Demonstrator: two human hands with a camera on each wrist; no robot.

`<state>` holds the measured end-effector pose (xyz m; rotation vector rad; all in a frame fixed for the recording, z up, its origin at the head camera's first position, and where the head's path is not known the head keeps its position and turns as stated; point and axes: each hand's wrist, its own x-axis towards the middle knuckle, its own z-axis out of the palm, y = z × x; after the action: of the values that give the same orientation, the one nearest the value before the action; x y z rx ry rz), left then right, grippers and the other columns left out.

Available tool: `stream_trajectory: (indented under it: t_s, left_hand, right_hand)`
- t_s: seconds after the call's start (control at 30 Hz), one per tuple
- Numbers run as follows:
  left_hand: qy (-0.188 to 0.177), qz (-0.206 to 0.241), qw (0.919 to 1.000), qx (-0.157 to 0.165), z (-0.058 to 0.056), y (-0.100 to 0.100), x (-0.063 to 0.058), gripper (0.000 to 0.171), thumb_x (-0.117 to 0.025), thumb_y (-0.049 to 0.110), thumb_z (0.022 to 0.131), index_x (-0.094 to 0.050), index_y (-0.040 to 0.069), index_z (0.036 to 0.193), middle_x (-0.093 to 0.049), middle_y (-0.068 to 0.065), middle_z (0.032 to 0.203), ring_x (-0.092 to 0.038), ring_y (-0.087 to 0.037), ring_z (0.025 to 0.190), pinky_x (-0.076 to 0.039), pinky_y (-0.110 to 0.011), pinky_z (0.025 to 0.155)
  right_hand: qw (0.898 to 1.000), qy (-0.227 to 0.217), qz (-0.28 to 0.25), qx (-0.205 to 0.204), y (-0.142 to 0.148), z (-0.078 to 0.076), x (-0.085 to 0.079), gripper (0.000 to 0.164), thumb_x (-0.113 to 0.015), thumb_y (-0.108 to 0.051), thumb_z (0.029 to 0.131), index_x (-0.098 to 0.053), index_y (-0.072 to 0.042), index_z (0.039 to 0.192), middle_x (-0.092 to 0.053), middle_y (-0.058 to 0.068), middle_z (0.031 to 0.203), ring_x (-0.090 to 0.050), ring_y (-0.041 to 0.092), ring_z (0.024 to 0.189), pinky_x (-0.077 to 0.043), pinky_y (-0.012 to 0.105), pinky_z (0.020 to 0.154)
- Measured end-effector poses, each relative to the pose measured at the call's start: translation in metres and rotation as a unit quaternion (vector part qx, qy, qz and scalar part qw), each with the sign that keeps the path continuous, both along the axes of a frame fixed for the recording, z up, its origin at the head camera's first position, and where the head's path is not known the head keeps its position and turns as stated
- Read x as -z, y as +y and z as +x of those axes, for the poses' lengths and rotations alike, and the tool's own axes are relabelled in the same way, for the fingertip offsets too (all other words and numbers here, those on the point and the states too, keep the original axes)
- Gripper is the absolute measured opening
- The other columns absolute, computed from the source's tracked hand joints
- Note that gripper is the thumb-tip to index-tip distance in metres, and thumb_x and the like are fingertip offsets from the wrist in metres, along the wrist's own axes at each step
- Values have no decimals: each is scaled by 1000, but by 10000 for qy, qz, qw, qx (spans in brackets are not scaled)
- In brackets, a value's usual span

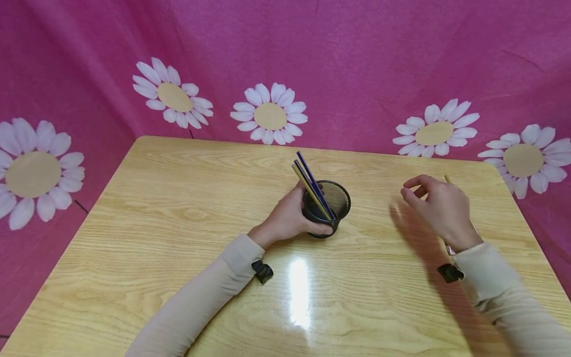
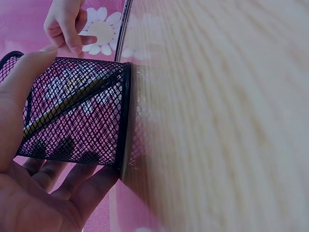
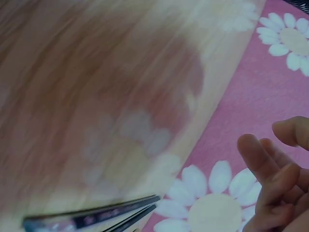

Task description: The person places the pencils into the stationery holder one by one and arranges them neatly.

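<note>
My left hand (image 1: 290,213) grips a black mesh pen holder (image 1: 337,198) in the middle of the table. Its thumb lies on the near side in the head view; in the left wrist view several fingers (image 2: 87,188) wrap the other side. Blue and yellow pencils (image 1: 314,191) lean out of the holder towards the left. To the right, my right hand (image 1: 439,210) hovers above the table with loosely bent fingers and holds nothing. Beside and partly behind it lies a yellow pencil (image 1: 474,226). Dark slender sticks (image 3: 116,212), their kind unclear, show in the right wrist view.
The wooden table (image 1: 178,198) has a bright light reflection (image 1: 299,292) near its front. A pink cloth (image 1: 348,74) with large white flowers hangs along the back and sides, just past the table's edges.
</note>
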<state>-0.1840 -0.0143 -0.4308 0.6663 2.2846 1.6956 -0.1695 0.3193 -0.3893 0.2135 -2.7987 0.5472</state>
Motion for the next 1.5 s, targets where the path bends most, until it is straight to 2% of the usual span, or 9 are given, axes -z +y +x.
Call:
stream_trajectory:
  t_s: [0.17, 0.4, 0.6, 0.7, 0.93, 1.2, 1.33, 1.5]
  left_hand:
    - [7, -22, 10000, 4, -1, 0, 0, 105, -100, 16, 65, -38, 14, 150, -55, -11, 149, -61, -18, 124, -43, -32, 112]
    - [35, -59, 10000, 0, -2, 0, 0, 104, -100, 17, 65, -39, 15, 149, -55, -10, 148, -62, -18, 122, -45, -32, 110]
    - [46, -47, 10000, 2, -1, 0, 0, 109, -100, 16, 65, -35, 15, 152, -55, -10, 149, -61, -19, 124, -45, -32, 111]
    - [56, -55, 10000, 11, -1, 0, -1, 110, -100, 16, 65, -35, 14, 153, -55, -11, 149, -61, -19, 126, -44, -32, 111]
    - [68, -97, 9999, -7, -1, 0, -1, 103, -100, 16, 65, -40, 14, 149, -55, -11, 149, -60, -20, 126, -43, -33, 111]
    - [15, -95, 10000, 1, -1, 0, -1, 103, -100, 16, 65, -40, 13, 149, -55, -9, 148, -60, -19, 125, -44, -33, 111]
    - [-9, -134, 9999, -13, 0, 0, -1, 104, -100, 17, 65, -40, 12, 149, -55, -10, 149, -60, -20, 125, -44, -34, 111]
    - [-28, -145, 9999, -14, 0, 0, -1, 103, -100, 18, 65, -40, 13, 149, -54, -11, 149, -60, -20, 125, -44, -34, 111]
  right_hand:
    - [9995, -258, 127, 124, 12, 0, 3, 24, -68, -31, 97, -74, -9, 107, -75, 13, 86, -51, 16, 56, -35, 34, 52]
    - [9976, -547, 308, 283, 24, -1, 6, 26, -70, -33, 97, -73, -8, 104, -74, 10, 81, -59, 22, 59, -38, 35, 51]
    - [9910, -1126, 430, 577, 31, 0, 8, 33, -66, -39, 98, -71, -8, 110, -74, 13, 89, -65, 30, 72, -41, 40, 56]
    - [9869, -1364, 524, 685, 37, 0, 8, 35, -64, -40, 99, -69, -7, 112, -73, 13, 89, -64, 30, 72, -40, 40, 54]
    - [9814, -1621, 631, 817, 51, 0, 9, 37, -62, -42, 99, -66, -7, 110, -68, 5, 76, -57, 24, 62, -37, 37, 48]
    - [9750, -1887, 687, 957, 61, 1, 11, 31, -63, -36, 96, -64, -9, 112, -66, 3, 72, -57, 25, 59, -38, 40, 49]
    - [9719, -2011, 707, 1004, 65, 0, 12, 29, -63, -35, 95, -66, -9, 109, -64, 5, 68, -59, 29, 61, -39, 41, 49]
    - [9701, -2046, 787, 1040, 67, 0, 14, 29, -65, -35, 93, -70, -9, 106, -68, 9, 76, -62, 34, 69, -40, 43, 51]
